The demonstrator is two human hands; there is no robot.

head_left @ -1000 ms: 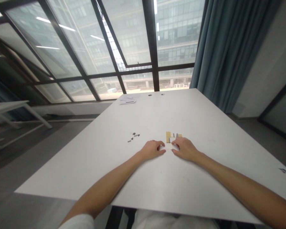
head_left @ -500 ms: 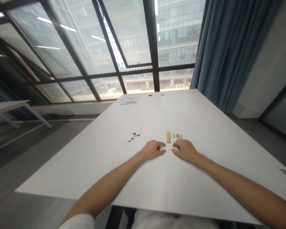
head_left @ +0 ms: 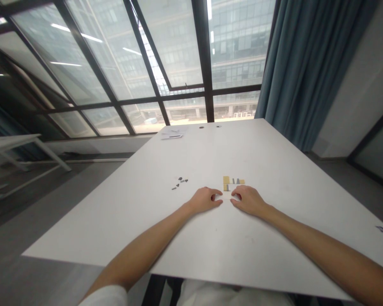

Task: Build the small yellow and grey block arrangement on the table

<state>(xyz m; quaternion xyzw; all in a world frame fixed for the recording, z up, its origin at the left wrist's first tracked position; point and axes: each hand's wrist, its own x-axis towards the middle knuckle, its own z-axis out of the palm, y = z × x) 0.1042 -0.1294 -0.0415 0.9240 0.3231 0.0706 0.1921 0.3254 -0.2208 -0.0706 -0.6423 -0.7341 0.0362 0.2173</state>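
Note:
Both hands are close together on the white table [head_left: 204,238]. A small flat white piece [head_left: 227,195] lies between them, hard to make out against the tabletop. The curved thumb and forefinger of my left hand [head_left: 204,199] meet its left edge, with a gap between the two fingertips. On its right edge, my right hand [head_left: 249,200] has the same curved grip. Just beyond the fingers are yellow pieces [head_left: 226,179] and small grey pieces [head_left: 238,181], laid out flat in a block. Part of that block is hidden behind my right hand.
Several small dark grey pieces [head_left: 180,179] lie scattered left of the block. Papers [head_left: 171,134] rest near the far left corner of the table. A small dark-printed item [head_left: 381,228] sits by the right edge. Windows and a blue curtain [head_left: 293,76] stand beyond.
Both hands keep the same pose around the white piece. Only a very slight shift of the whole view shows.

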